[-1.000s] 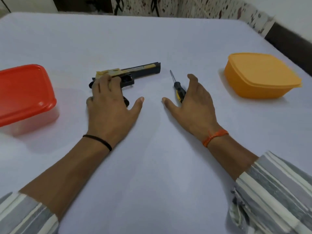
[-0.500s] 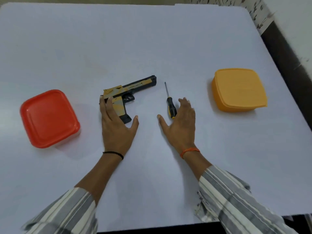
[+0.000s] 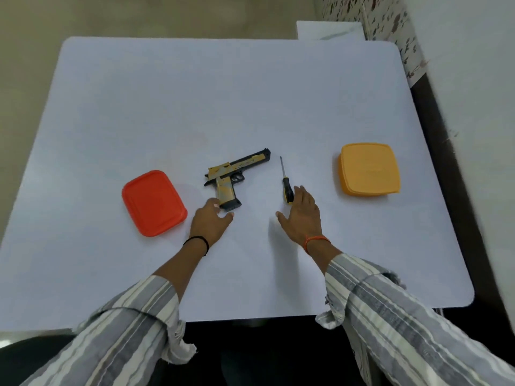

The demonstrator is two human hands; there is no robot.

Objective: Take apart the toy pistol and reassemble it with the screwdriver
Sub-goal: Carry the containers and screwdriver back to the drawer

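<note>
A black and gold toy pistol (image 3: 235, 174) lies whole on the white table (image 3: 223, 107), barrel pointing right and away. My left hand (image 3: 209, 222) lies flat on the table just below the butt of the grip, fingertips touching or nearly touching it, holding nothing. To the pistol's right lies a small screwdriver (image 3: 286, 183) with a black and yellow handle, tip pointing away. My right hand (image 3: 302, 214) rests flat beside the handle's near end, fingers straight, not gripping it.
A red lidded container (image 3: 153, 203) sits left of the pistol. An orange lidded container (image 3: 369, 169) sits to the right of the screwdriver. The table's near edge runs just below my forearms; a wall stands along the right side.
The camera has risen and pulled back, showing the whole table. My left hand has slid back off the pistol grip to its butt. My right hand stays beside the screwdriver handle.
</note>
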